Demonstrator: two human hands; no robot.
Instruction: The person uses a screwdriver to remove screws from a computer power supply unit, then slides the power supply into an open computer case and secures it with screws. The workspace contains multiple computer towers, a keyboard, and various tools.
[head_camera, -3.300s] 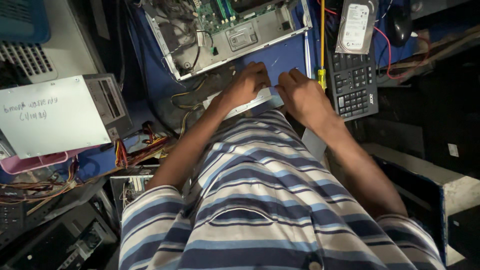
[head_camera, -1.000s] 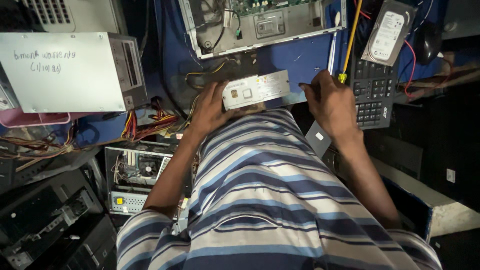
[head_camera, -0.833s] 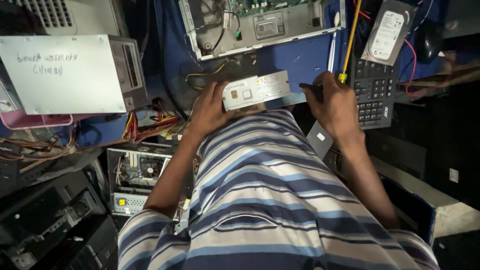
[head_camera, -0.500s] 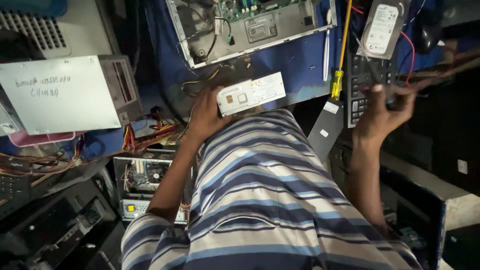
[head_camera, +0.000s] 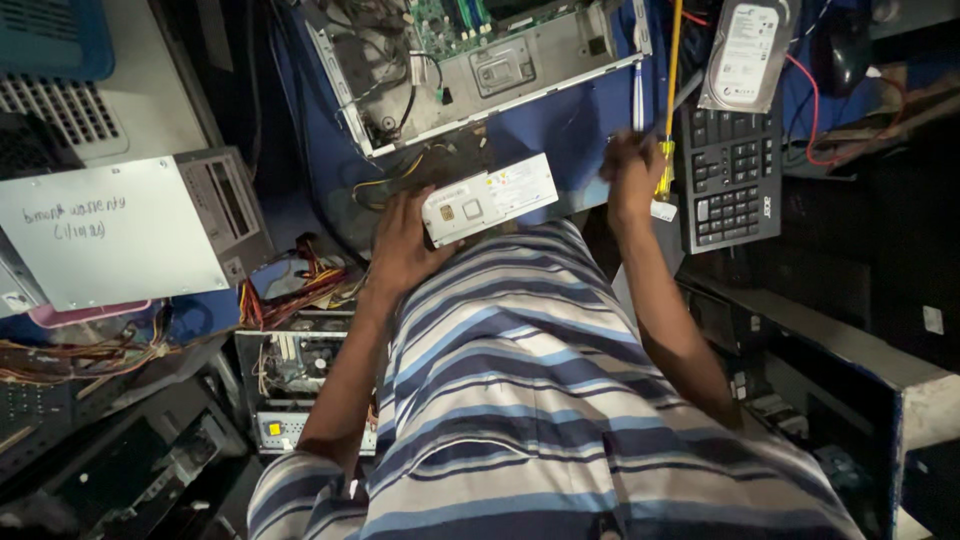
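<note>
Head view: striped shirt filled the lower centre of the frame. Left hand, at centre, was closed on the end of a white drive, which lay level just above the shirt. Right hand, right of centre, was curled round the yellow handle of a screwdriver; how tight the grip was could not be told. Keyboard lay just right of that hand. Farther up, an open case sat top centre, a hard disk at upper right.

Grey boxy power supply tilted, at blue table edge; yellow-handled screwdriver upright.
</note>
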